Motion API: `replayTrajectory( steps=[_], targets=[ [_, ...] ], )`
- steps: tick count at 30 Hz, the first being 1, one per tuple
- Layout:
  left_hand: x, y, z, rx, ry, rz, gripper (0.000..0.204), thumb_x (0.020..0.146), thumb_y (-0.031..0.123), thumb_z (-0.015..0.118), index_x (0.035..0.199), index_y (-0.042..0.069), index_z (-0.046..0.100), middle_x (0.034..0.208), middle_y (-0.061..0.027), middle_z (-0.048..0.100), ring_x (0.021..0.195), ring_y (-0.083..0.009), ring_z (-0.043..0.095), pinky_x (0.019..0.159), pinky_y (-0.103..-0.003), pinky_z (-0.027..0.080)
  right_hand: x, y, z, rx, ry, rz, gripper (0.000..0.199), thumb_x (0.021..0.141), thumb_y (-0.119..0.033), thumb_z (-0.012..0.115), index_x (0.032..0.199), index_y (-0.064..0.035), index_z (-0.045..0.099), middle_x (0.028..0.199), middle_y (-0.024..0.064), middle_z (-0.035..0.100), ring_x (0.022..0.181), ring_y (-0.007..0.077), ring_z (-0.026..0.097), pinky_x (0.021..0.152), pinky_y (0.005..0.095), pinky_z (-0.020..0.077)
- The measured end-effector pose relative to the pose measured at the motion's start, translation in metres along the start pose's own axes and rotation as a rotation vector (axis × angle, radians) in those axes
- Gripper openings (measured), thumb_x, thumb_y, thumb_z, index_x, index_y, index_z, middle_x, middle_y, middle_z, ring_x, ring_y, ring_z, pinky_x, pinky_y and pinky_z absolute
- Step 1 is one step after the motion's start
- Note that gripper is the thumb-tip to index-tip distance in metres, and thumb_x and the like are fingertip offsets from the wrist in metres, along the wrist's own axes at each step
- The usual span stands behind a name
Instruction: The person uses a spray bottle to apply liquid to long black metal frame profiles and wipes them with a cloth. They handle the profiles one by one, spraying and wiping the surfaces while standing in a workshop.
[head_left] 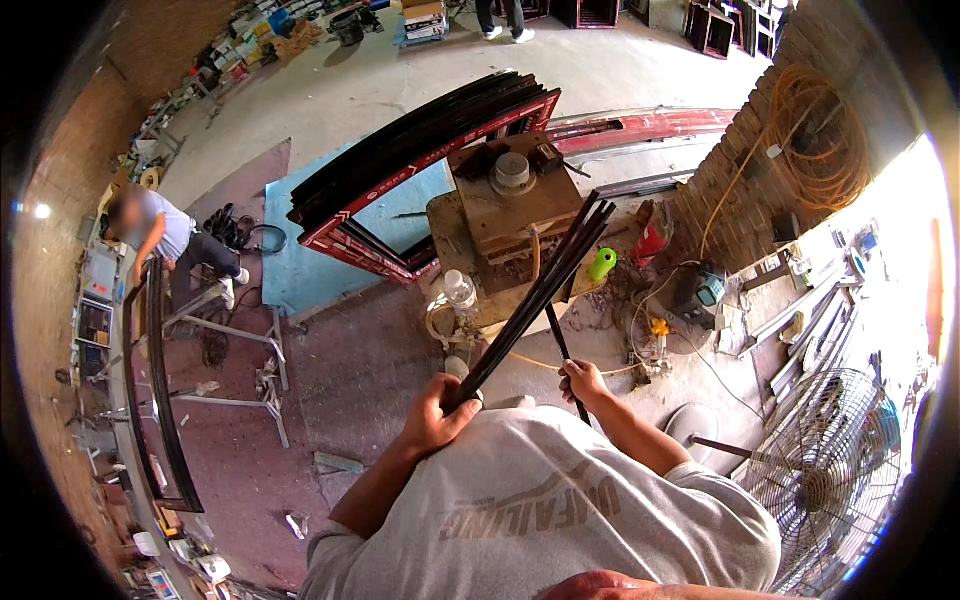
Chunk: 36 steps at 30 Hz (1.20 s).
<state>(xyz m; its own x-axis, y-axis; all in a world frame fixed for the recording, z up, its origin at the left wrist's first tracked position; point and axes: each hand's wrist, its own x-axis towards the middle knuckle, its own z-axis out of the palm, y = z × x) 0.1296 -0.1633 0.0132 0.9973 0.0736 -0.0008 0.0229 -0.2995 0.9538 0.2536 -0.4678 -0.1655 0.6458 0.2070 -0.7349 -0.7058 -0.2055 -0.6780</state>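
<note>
Before the desk's (450,228) near edge, a worker's left hand (440,415) clasps dark strips (540,298) low, apparently bundled for control; the right hand (583,386) grips one separate strip (558,333).

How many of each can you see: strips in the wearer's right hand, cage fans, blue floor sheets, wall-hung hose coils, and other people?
Dark strip in right hand: 1
Cage fan: 1
Blue floor sheet: 1
Orange hose coil: 1
Other people: 2
Total: 6

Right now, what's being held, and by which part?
Left grip: a bundle of dark strips, near its lower end. Right grip: a single dark strip, toward its lower end.
</note>
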Motion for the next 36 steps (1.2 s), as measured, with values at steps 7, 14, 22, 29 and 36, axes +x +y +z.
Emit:
replayTrajectory(
  steps=[7,14,22,29,36],
  targets=[
    [0.003,0.003,0.005,-0.027,-0.041,0.026,0.03,0.091,0.02,0.076,0.106,0.003,0.055,0.084,-0.0041,0.066,0.075,-0.0115,0.063,0.068,-0.03,0.052,-0.014,0.008,-0.001,-0.002,0.023,0.002,0.035,0.107,-0.032,0.047,0.097,-0.0002,0.059,0.066,0.0069,0.059,0.046,0.0173,0.056,0.043,0.0316,0.0467],
    [-0.002,-0.008,0.012,-0.055,-0.057,-0.013,0.03,0.091,0.019,0.076,0.106,0.004,0.055,0.085,-0.0032,0.066,0.075,-0.0109,0.061,0.069,-0.029,0.05,-0.027,0.025,-0.006,0.021,0.053,0.008,0.033,0.105,-0.03,0.051,0.091,-0.0021,0.06,0.062,0.0049,0.056,0.043,0.0146,0.05,0.04,0.0309,0.0403],
    [-0.003,-0.006,0.006,-0.045,-0.01,0.012,0.031,0.09,0.02,0.077,0.105,0.003,0.055,0.083,-0.0033,0.065,0.073,-0.0102,0.059,0.067,-0.029,0.05,-0.089,0.123,-0.077,0.181,0.228,-0.139,0.031,0.099,-0.026,0.055,0.079,-0.0023,0.06,0.058,0.0039,0.054,0.045,0.0126,0.049,0.042,0.0268,0.0397],
    [-0.008,-0.008,-0.001,-0.059,0.098,0.04,0.031,0.092,0.018,0.076,0.106,0.001,0.053,0.082,-0.002,0.063,0.072,-0.0089,0.057,0.067,-0.027,0.049,-0.06,-0.038,-0.035,-0.116,0.306,-0.818,0.018,0.096,-0.007,0.056,0.106,0.0046,0.066,0.091,0.0046,0.059,0.083,0.0163,0.055,0.074,0.0287,0.044],
    [-0.017,0.002,-0.01,-0.007,0.192,0.124,0.027,0.093,0.017,0.073,0.103,0.004,0.051,0.081,0.0006,0.052,0.07,-0.0095,0.05,0.064,-0.027,0.043,-0.037,-0.219,0.098,0.362,-0.079,-0.562,0.021,0.094,-0.016,0.069,0.107,-0.0006,0.064,0.082,0.0039,0.064,0.059,0.0128,0.055,0.052,0.0289,0.0439]
  ],
)
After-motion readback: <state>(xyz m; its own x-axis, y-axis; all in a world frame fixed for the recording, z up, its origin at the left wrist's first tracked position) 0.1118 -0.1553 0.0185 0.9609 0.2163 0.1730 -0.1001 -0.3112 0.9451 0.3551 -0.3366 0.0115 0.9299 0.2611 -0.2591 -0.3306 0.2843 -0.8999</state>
